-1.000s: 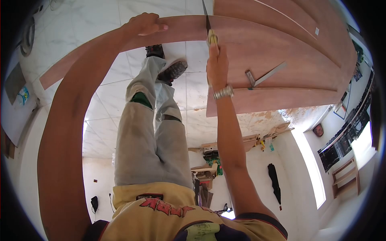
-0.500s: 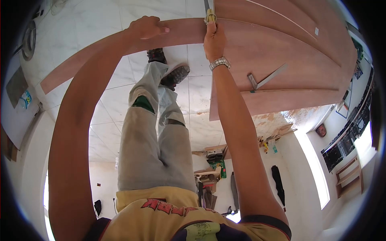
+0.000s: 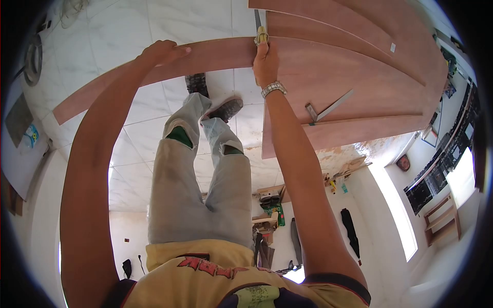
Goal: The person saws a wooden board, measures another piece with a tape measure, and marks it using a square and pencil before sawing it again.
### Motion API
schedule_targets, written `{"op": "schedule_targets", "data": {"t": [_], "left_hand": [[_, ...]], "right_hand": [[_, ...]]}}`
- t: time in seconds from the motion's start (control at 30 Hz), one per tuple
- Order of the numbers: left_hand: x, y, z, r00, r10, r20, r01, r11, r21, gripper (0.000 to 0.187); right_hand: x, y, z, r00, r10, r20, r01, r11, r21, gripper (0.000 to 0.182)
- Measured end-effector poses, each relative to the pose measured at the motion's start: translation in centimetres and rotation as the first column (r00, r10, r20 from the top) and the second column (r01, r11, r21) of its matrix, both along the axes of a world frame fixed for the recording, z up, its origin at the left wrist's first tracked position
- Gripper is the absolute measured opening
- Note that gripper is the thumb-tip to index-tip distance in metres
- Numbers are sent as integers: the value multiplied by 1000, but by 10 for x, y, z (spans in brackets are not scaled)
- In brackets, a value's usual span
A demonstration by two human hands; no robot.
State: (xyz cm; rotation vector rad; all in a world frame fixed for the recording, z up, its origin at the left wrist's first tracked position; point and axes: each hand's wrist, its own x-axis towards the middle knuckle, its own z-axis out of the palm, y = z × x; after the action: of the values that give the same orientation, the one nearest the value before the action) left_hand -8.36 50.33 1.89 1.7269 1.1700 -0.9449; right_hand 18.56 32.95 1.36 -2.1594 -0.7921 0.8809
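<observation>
My left hand (image 3: 162, 53) is closed on the far edge of a long, narrow reddish wood strip (image 3: 215, 54), thumb lying on its face. The strip runs left from the big reddish board (image 3: 339, 77). In my right hand (image 3: 266, 65) is the yellowish handle of a handsaw (image 3: 261, 36), held at the board's left edge. Its narrow dark blade points away from me and looks nearly edge-on. A try square (image 3: 328, 108) lies on the board, to the right of my right forearm.
More reddish panels (image 3: 334, 20) overlap at the far right. My shoes (image 3: 226, 109) stand on white floor tiles (image 3: 190, 20) beneath the strip. Tools and a green bag (image 3: 275, 211) sit by the wall. A wooden rack (image 3: 442, 222) is at the right, a coiled hose (image 3: 33, 61) at the left.
My left hand has slid left along the strip. My right hand and the saw appear lower and slightly left, along with the board, as the view has shifted.
</observation>
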Motion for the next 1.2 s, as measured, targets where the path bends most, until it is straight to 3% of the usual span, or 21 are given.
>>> {"op": "schedule_targets", "data": {"t": [0.03, 0.13, 0.2, 0.27, 0.33, 0.43, 0.47, 0.53, 0.57, 0.7, 0.83, 0.93, 1.07, 1.2], "left_hand": [[-3, -3, 3, 1000, -5, -4, 5, 1000, 8, 87], [-1, -5, 14, 999, 33, -17, -33, 999, 37, 88], [2, -10, 21, 995, 84, -43, -83, 996, 26, 89], [-3, -10, 7, 998, 60, -23, -59, 997, 40, 89], [-6, -14, 2, 997, 68, -22, -67, 996, 62, 90], [-6, -21, 1, 996, 88, -25, -85, 992, 96, 91], [-10, -20, -6, 998, 70, -11, -68, 992, 103, 91], [-4, -23, -15, 997, 80, 25, -81, 994, 77, 93], [-4, -23, -12, 993, 111, 33, -112, 993, 41, 93], [-7, -30, -11, 982, 183, 48, -187, 978, 93, 94], [-7, -26, -22, 986, 154, 69, -160, 983, 91, 96], [-6, -27, -19, 985, 166, 54, -169, 983, 68, 98], [-2, -27, -17, 992, 105, 65, -109, 992, 61, 97], [-1, -33, -8, 983, 176, 61, -182, 976, 115, 95]], "right_hand": [[-3, -2, 9, 1000, 25, 20, -25, 1000, -2, 38], [3, -18, 27, 988, 7, -157, -44, 971, -234, 37], [-10, -69, 96, 995, 95, -27, -98, 971, -216, 37], [-25, -136, 164, 990, -12, -143, -38, 939, -343, 30], [-33, -175, 214, 987, -55, -153, -2, 936, -352, 27], [-30, -147, 189, 994, 10, -108, -46, 941, -335, 28], [-27, -125, 147, 995, 101, 3, -97, 961, -258, 29], [-11, -72, 53, 985, 126, 120, -110, 986, -127, 32], [-5, -45, 34, 989, 124, 84, -110, 981, -161, 37], [-1, -60, 64, 995, 101, 10, -99, 986, -138, 42], [-26, -193, 196, 995, 62, -82, -83, 954, -289, 33], [-28, -187, 200, 995, 43, -86, -68, 950, -306, 33], [-3, -64, 42, 976, 164, 146, -145, 981, -133, 37], [-9, -81, 73, 993, 116, 19, -111, 981, -156, 36]]}}
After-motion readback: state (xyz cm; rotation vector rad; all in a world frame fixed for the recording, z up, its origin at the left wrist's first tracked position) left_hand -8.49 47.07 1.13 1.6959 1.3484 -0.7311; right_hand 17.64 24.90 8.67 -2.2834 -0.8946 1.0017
